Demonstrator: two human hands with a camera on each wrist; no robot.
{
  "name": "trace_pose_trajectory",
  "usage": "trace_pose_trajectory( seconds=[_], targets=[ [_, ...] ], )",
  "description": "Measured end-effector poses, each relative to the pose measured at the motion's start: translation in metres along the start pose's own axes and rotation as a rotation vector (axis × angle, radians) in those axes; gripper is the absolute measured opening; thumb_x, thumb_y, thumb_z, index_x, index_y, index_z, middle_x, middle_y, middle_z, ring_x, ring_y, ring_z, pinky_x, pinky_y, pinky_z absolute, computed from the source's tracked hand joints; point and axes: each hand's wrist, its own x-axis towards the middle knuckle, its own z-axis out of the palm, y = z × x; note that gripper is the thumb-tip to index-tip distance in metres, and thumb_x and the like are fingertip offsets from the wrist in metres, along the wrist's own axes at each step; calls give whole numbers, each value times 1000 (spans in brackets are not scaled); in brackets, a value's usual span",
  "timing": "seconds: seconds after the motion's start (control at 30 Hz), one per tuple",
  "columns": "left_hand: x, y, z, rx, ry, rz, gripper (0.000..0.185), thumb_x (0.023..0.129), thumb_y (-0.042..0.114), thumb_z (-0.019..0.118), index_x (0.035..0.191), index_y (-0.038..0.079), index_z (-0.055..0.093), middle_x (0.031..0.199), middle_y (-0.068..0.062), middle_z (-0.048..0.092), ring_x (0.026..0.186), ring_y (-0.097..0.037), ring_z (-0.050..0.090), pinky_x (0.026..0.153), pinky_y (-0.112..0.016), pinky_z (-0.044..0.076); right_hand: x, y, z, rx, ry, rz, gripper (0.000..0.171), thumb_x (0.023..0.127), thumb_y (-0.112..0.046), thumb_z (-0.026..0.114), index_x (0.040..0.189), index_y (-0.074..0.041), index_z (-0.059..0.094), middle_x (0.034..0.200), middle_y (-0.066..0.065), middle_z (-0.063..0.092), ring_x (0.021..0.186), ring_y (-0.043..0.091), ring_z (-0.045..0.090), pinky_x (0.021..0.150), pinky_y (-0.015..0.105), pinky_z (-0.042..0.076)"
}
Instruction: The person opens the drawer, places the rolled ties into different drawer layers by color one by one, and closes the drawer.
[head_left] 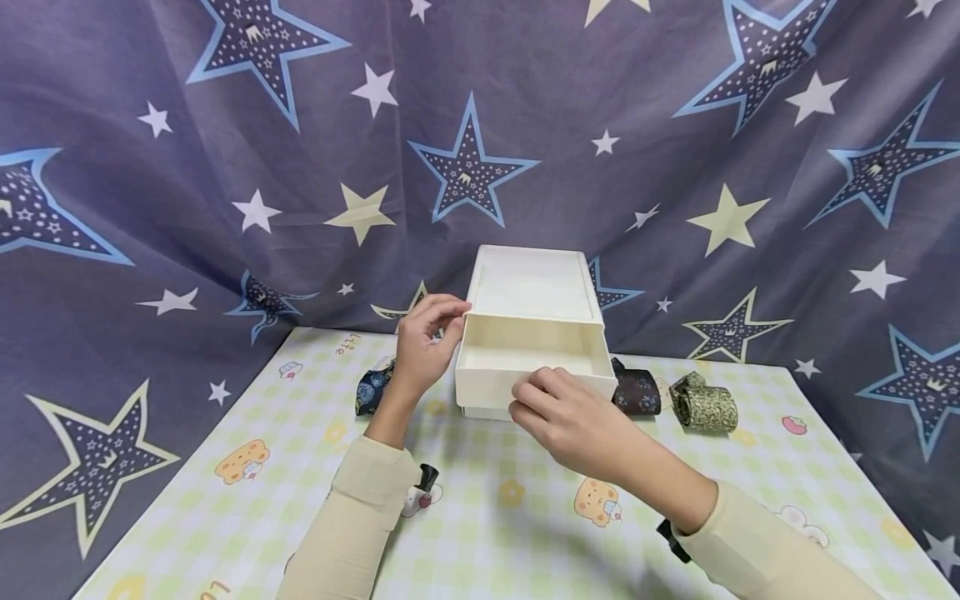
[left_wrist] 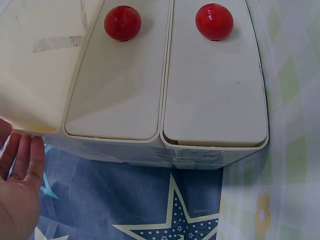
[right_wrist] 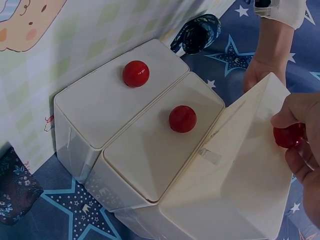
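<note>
A white drawer unit point(head_left: 534, 282) stands near the back of the table, with its top drawer point(head_left: 487, 387) pulled out and its bare inside showing. My right hand point(head_left: 566, 417) is at the drawer's front; in the right wrist view its thumb and fingers pinch a red round knob point(right_wrist: 289, 136). At the unit's upper left edge, my left hand point(head_left: 431, 337) rests its fingertips. The left wrist view shows those fingers point(left_wrist: 36, 162) fairly straight against the side wall. Two lower drawers, each with a red knob point(right_wrist: 182, 119), are pushed in.
Rolled patterned fabric pieces, seemingly neckties, lie about the unit: a dark blue roll point(head_left: 371, 392) on the left, a dark roll point(head_left: 637, 392) and a green roll point(head_left: 705, 404) on the right. A star-printed curtain point(head_left: 360, 275) hangs behind the checked table point(head_left: 480, 517).
</note>
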Motion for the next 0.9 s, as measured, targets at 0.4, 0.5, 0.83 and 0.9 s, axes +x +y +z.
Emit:
trace_pose_trajectory(
  seconds=[0.4, 0.5, 0.83, 0.9],
  targets=[
    [0, -6, 0, 6, -1, -5, 18, 90, -18, 62, 106, -17, 70, 107, -30, 63, 93, -41, 67, 82, -42, 62, -1, -5, -3, -7, 8, -17, 31, 106, -6, 38, 102, -6, 69, 108, 6, 60, 95, 24, 53, 73, 29, 49],
    [1, -1, 0, 9, 1, -3, 19, 89, -20, 62, 106, -19, 70, 107, -32, 63, 93, -43, 67, 82, -47, 62, -1, -6, -3, -3, 14, -20, 31, 106, -6, 38, 102, -6, 69, 107, 6, 60, 94, 24, 54, 72, 29, 49],
    [1, 0, 0, 17, -3, -4, 18, 89, -20, 62, 105, -19, 70, 107, -33, 63, 93, -43, 67, 83, -44, 62, -2, -11, -6, -8, 10, -38, 36, 108, -3, 34, 102, -5, 69, 108, 6, 61, 94, 23, 54, 72, 28, 49],
    [1, 0, 0, 14, -2, -7, 18, 89, -20, 61, 105, -19, 69, 107, -33, 63, 93, -43, 67, 84, -43, 62, -2, -12, -7, -9, 5, -39, 40, 109, -2, 30, 102, -5, 69, 108, 6, 61, 94, 23, 54, 73, 28, 49]
  ],
)
